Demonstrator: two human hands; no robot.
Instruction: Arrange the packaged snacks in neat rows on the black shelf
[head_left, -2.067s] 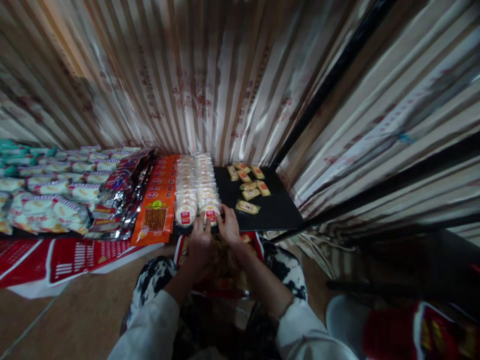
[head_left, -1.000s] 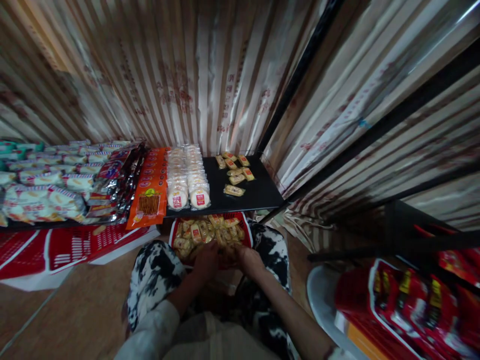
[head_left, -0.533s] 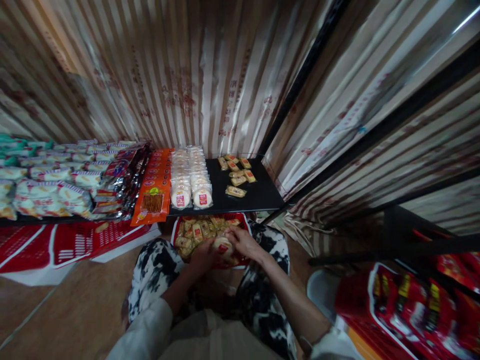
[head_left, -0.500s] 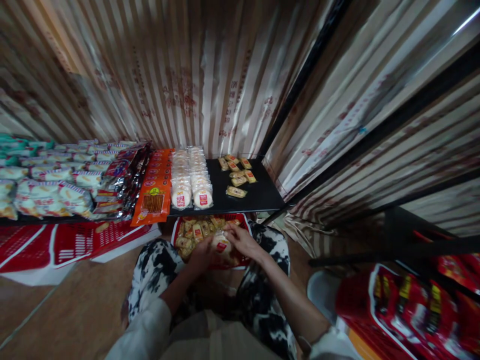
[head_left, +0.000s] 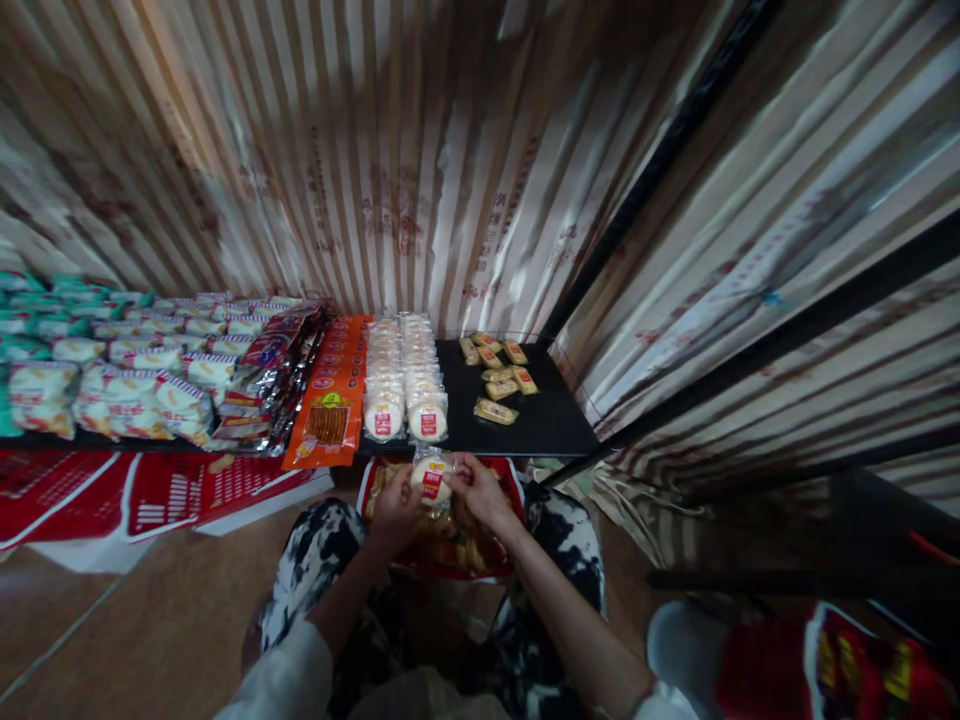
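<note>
Between them, my left hand (head_left: 395, 508) and my right hand (head_left: 484, 490) hold a round white packaged cracker (head_left: 431, 482) with a red label, each pinching one side of its clear wrapper. Under it is a red basket (head_left: 480, 574) with a white rim, holding small yellow-wrapped snacks; my hands hide part of it. Just ahead, on the black shelf (head_left: 547, 425), two rows of the same round white crackers (head_left: 406, 385) stand packed front to back. To their right, several small yellow-wrapped snacks (head_left: 496, 411) lie loose.
Left of the crackers are orange snack bags (head_left: 326, 400), dark shiny packets (head_left: 262, 385) and white-and-blue packets (head_left: 161, 400). Red baskets (head_left: 180, 490) sit beneath the shelf. Black metal bars (head_left: 660, 165) slant at the right, before striped sheeting. Another red basket (head_left: 810, 660) stands low right.
My hands have raised the cracker from over the basket toward the shelf's front edge, and its label now faces me. The view has shifted a little, so the shelf sits lower and further right.
</note>
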